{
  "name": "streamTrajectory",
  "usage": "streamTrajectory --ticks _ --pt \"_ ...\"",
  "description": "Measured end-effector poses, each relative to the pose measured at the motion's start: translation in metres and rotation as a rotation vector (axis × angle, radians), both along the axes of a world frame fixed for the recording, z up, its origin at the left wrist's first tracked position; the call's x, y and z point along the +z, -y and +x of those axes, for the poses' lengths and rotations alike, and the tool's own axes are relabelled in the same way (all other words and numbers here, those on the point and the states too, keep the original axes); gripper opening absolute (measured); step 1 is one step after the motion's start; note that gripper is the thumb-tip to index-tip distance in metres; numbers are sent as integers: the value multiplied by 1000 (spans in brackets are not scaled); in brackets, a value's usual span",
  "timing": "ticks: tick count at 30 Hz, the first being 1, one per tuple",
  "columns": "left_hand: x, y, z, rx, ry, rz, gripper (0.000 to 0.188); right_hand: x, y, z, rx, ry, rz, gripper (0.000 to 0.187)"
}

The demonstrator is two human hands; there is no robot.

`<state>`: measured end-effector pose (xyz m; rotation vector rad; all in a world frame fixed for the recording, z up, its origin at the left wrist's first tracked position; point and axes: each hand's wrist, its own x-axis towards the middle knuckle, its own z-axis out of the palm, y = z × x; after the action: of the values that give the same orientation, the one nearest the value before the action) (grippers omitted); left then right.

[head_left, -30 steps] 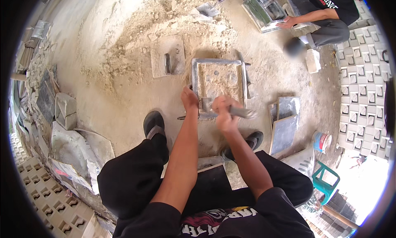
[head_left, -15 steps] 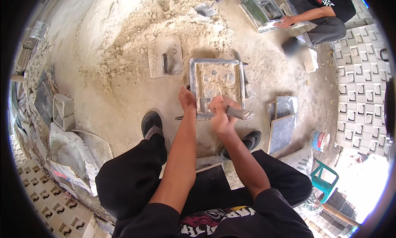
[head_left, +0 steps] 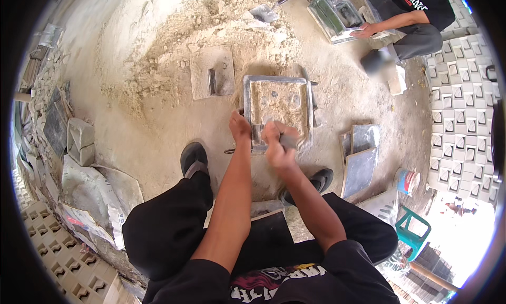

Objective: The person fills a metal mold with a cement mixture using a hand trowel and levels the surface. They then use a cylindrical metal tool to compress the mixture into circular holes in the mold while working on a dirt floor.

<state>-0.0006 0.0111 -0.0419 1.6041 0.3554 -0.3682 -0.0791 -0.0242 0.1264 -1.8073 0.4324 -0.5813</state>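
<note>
A square metal mould (head_left: 277, 79) lies on the floor between my feet, filled with sandy, pale mix (head_left: 289, 106) that has a few dark round spots on it. My left hand (head_left: 241, 127) is closed on the mould's left edge, near a wire handle. Over the near part of the mould, my right hand (head_left: 278, 146) grips a short grey bar (head_left: 289, 140), slightly blurred. The bar's lower end is hidden by the hand. To the left of the mould rests a flat square plate (head_left: 223, 67) with a dark upright handle.
Loose sandy mix (head_left: 174, 56) spreads beyond the mould, with a trowel (head_left: 266, 12) in it. At far right a co-worker's hand (head_left: 363, 31) touches another mould (head_left: 329, 17). Dark panels (head_left: 360, 169) and a green stool (head_left: 413, 231) stand right. Patterned blocks (head_left: 457, 111) are stacked farther right.
The bar in my right hand has swung from pointing right to a steeper, more end-on angle, and that hand has shifted slightly left. My left hand stays at the mould's edge.
</note>
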Motion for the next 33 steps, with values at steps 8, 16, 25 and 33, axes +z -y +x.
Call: streamTrajectory --ticks 8,16,25,33 --pt "-10 -9 4 -22 1 31 51 0 -3 26 9 76 79 38" --pt "-22 -6 -2 27 -18 -93 49 4 8 37 -18 35 27 40" --pt "0 -1 -2 6 29 60 51 -9 16 48 -16 84 159 37" --pt "13 -1 1 22 -22 206 52 12 18 59 -40 148 326 42"
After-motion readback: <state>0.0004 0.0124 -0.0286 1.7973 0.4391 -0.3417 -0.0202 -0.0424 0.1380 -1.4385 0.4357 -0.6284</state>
